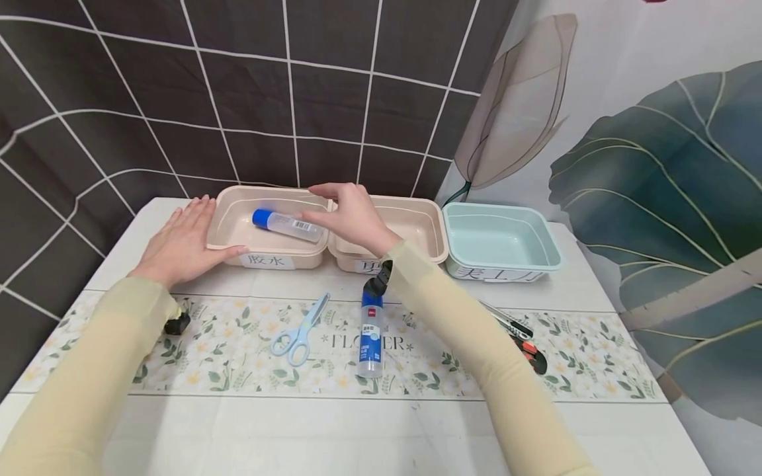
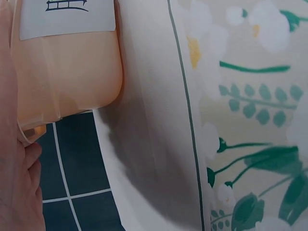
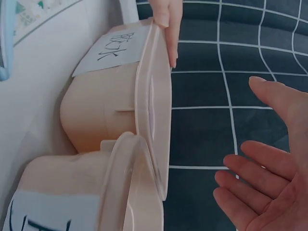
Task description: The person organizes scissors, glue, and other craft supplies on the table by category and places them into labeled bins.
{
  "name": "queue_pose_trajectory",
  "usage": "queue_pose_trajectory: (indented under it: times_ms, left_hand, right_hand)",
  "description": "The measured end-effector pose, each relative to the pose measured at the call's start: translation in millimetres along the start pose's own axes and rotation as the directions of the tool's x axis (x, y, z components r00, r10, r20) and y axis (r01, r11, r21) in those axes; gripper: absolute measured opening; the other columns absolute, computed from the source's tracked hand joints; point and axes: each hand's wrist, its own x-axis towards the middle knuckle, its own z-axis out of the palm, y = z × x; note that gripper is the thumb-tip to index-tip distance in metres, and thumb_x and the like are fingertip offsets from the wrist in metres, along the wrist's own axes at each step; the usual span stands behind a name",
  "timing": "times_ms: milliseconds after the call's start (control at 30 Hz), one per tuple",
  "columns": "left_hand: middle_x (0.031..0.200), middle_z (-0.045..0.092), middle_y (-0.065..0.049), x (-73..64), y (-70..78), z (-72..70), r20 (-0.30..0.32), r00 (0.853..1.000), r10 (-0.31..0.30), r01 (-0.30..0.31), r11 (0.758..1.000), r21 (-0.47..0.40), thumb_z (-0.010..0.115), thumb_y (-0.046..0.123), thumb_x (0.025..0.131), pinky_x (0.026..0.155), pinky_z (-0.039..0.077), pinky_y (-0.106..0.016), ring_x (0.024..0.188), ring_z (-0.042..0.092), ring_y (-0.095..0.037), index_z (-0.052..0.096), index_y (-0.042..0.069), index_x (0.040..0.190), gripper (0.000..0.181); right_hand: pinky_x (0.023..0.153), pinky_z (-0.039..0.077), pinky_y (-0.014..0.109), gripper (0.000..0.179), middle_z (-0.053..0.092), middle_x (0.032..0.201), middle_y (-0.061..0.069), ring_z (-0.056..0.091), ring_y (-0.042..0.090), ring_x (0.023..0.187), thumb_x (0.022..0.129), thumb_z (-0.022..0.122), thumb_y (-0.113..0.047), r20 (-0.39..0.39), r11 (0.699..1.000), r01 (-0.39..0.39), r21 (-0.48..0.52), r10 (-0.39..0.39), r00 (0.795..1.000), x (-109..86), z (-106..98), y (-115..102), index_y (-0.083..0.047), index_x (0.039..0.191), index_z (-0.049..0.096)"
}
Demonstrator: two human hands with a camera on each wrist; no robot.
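Note:
My left hand [image 1: 181,241] rests against the left side of a beige bin [image 1: 280,260], its fingers straight and its thumb along the front rim. Inside that bin lies a clear glue bottle [image 1: 292,226] with a blue cap, tilted across the bottom. Over the bin's right end and the neighbouring beige bin [image 1: 439,231] hovers my right hand [image 1: 357,215]. In the right wrist view its fingers [image 3: 262,190] are spread and loosely bent, with nothing between them. The left bin carries a paper label [image 1: 268,262]; the middle bin's label is partly hidden by my right wrist.
A light blue bin [image 1: 500,264] stands at the right end of the row. In front lie light blue scissors [image 1: 306,325], a second blue-capped glue bottle [image 1: 370,340], and at least two utility knives [image 1: 526,347], partly behind my right forearm. A dark tiled backdrop [image 1: 238,86] rises behind the bins.

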Motion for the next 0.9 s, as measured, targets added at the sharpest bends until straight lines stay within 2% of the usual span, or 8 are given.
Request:
queue_pose_trajectory:
  times_ms: [167, 433, 600, 900]
  left_hand:
    - [0.164, 0.010, -0.030, -0.5, 0.5, -1.2, -0.009, 1.000, 0.006, -0.006, 1.000, 0.005, 0.055, 0.074, 0.090, 0.123, 0.001, -0.052, 0.152, 0.006, -0.043, 0.008, -0.008, 0.159, 0.117]
    - [0.165, 0.006, -0.030, -1.0, 0.7, -1.2, 0.000, 1.000, 0.004, -0.004, 1.000, 0.014, 0.053, 0.074, 0.091, 0.123, -0.001, -0.052, 0.152, 0.004, -0.043, 0.006, -0.009, 0.159, 0.117]
    - [0.164, 0.007, -0.030, -1.4, 0.4, -1.9, -0.006, 1.000, 0.015, -0.014, 1.000, 0.020, 0.053, 0.073, 0.091, 0.123, 0.000, -0.052, 0.152, 0.006, -0.044, 0.007, -0.010, 0.158, 0.116]
    - [0.165, 0.005, -0.030, -1.2, 0.8, -2.4, 0.005, 1.000, 0.008, -0.008, 1.000, 0.021, 0.051, 0.074, 0.092, 0.123, -0.002, -0.051, 0.152, 0.004, -0.043, 0.007, -0.010, 0.158, 0.116]
  right_hand:
    - [0.097, 0.045, 0.029, 0.060, 0.066, 0.134, -0.004, 0.055, 0.015, 0.120, 0.087, 0.080, -0.048, -0.012, 1.000, -0.028, 0.000, 0.028, 1.000, -13.7, -8.4, 1.7, -0.014, 0.135, 0.068]
    - [0.100, 0.050, 0.033, 0.061, 0.066, 0.135, 0.001, 0.060, 0.023, 0.123, 0.088, 0.078, -0.047, -0.018, 1.000, 0.006, 0.028, -0.006, 1.000, -30.4, -16.2, 4.8, -0.011, 0.136, 0.067]
    - [0.103, 0.049, 0.038, 0.061, 0.065, 0.135, 0.001, 0.059, 0.019, 0.123, 0.088, 0.079, -0.047, -0.025, 0.999, 0.010, 0.044, -0.009, 1.000, -39.8, -19.9, 5.7, -0.011, 0.136, 0.067]
    - [0.107, 0.046, 0.037, 0.068, 0.065, 0.136, 0.001, 0.057, 0.011, 0.125, 0.085, 0.081, -0.048, -0.052, 0.998, 0.003, 0.070, 0.000, 0.999, -56.6, -26.8, 11.5, -0.008, 0.137, 0.065]
